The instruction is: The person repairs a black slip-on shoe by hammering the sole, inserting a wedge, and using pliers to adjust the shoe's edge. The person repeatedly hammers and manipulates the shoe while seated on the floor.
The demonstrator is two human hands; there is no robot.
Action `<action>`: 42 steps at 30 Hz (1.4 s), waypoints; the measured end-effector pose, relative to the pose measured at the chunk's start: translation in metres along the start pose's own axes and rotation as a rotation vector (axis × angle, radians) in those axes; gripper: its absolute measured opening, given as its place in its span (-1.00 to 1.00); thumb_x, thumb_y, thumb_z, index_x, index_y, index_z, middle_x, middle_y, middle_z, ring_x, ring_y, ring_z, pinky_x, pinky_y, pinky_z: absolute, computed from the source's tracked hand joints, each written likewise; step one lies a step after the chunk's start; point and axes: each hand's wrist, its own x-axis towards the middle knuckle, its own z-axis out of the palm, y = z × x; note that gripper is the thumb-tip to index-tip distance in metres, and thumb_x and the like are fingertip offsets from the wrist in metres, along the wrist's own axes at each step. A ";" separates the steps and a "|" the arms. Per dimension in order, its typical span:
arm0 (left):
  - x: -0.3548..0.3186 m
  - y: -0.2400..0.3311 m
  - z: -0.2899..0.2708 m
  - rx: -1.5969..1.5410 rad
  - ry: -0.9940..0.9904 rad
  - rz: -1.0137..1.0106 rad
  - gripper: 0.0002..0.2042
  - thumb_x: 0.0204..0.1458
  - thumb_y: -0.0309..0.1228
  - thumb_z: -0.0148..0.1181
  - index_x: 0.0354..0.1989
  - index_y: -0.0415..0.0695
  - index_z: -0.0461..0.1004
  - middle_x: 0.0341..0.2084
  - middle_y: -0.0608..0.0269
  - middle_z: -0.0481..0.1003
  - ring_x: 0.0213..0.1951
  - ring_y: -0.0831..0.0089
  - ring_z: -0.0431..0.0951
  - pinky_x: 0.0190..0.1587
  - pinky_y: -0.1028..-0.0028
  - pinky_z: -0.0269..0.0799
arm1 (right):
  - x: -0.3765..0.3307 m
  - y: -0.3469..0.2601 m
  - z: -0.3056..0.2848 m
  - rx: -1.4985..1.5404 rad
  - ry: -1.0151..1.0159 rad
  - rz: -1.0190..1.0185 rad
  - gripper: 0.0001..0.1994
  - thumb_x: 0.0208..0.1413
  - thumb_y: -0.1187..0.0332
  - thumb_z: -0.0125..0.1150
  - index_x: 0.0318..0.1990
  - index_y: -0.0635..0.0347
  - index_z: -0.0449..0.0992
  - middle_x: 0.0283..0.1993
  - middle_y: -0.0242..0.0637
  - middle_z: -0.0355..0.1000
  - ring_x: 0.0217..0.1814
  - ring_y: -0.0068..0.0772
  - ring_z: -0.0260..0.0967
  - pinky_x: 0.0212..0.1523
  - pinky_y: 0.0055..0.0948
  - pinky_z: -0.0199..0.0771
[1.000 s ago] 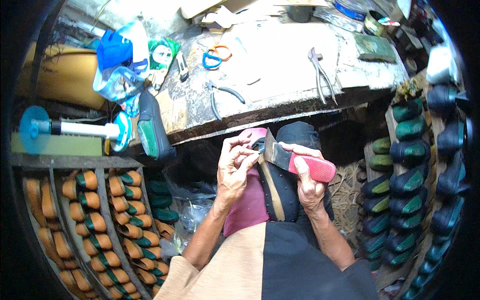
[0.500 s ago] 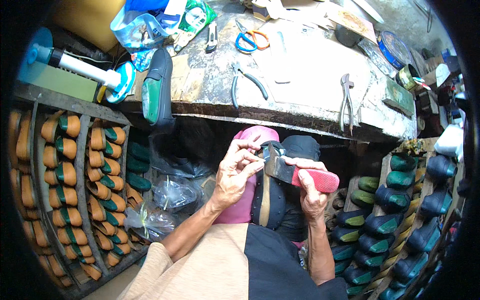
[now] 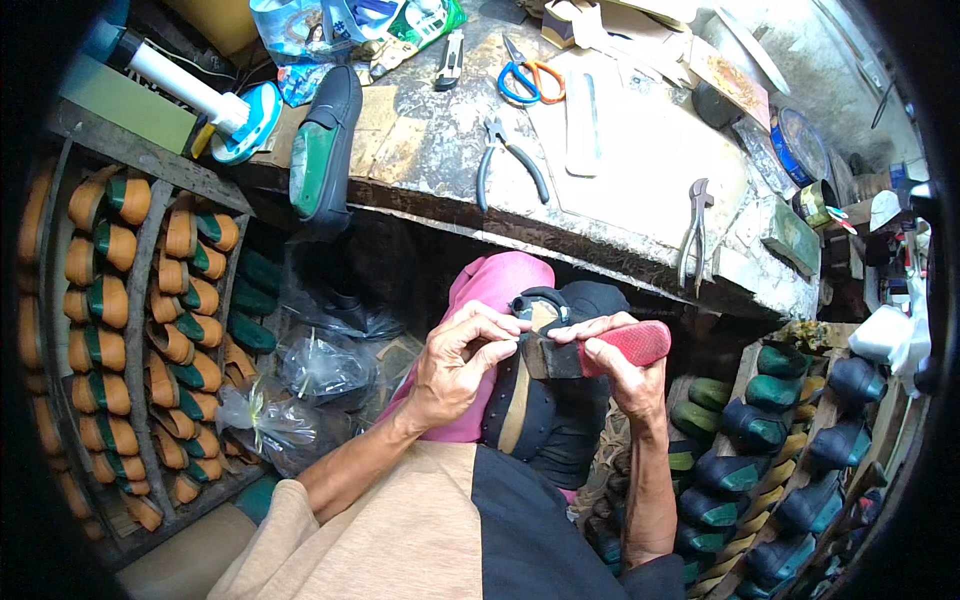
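A dark shoe [image 3: 528, 415] with a tan strip along it and small studs at its edge rests upside down in my lap, between my knees. My left hand [image 3: 462, 360] is pinched at the shoe's upper end; what its fingertips hold is too small to make out. In my right hand [image 3: 625, 365] is a tool with a red textured handle [image 3: 640, 343] and a broad dark head [image 3: 553, 358]. The head lies across the shoe, close to my left fingertips. My right fingers reach along the tool toward the same spot.
On the workbench [image 3: 400, 150] ahead lie a dark loafer [image 3: 327, 150], pliers [image 3: 510, 165], scissors [image 3: 530, 82], a utility knife [image 3: 450, 60] and pincers [image 3: 695, 235]. Racks of orange shoes [image 3: 115, 290] stand left, dark shoes [image 3: 755, 425] right. Clear plastic bags [image 3: 325, 362] lie by my left arm.
The view has shifted slightly. The tool's dark head has turned from slanting upward to lying lower across the shoe, and my right fingers have moved nearer my left fingertips.
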 end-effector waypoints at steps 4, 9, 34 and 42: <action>-0.002 -0.010 0.002 -0.097 0.078 0.032 -0.98 0.34 -0.67 0.33 -0.17 -0.32 0.65 -0.03 0.08 0.69 0.12 0.27 0.73 0.25 0.29 0.64 | -0.013 -0.010 0.008 -0.123 0.034 -0.083 -0.84 0.32 0.62 0.26 0.00 0.47 0.62 0.00 0.22 0.72 0.18 0.18 0.73 0.41 0.20 0.64; -0.005 -0.015 0.004 -0.217 0.112 -0.010 -0.96 0.38 -0.67 0.31 -0.15 -0.30 0.65 -0.02 0.10 0.68 0.22 0.23 0.72 0.29 0.27 0.62 | -0.016 0.003 0.019 -0.030 0.194 -0.384 -0.80 0.42 0.59 0.15 0.12 0.42 0.54 0.16 0.28 0.68 0.34 0.27 0.66 0.51 0.26 0.53; -0.036 -0.007 0.020 -0.452 0.151 -0.180 -0.94 0.41 -0.61 0.33 -0.04 -0.30 0.67 0.02 0.09 0.59 0.32 0.14 0.66 0.40 0.18 0.67 | 0.055 -0.029 -0.013 -0.011 -0.194 -0.007 -0.83 0.31 0.58 0.25 -0.01 0.47 0.60 0.03 0.30 0.68 0.20 0.36 0.67 0.44 0.40 0.55; -0.039 -0.010 0.018 -0.409 0.131 -0.128 -0.95 0.40 -0.60 0.34 -0.07 -0.30 0.68 -0.02 0.11 0.59 0.28 0.11 0.69 0.40 0.17 0.63 | 0.068 -0.047 -0.011 -0.071 -0.217 0.108 -0.86 0.25 0.58 0.27 -0.09 0.50 0.58 -0.05 0.32 0.66 0.14 0.32 0.69 0.37 0.45 0.60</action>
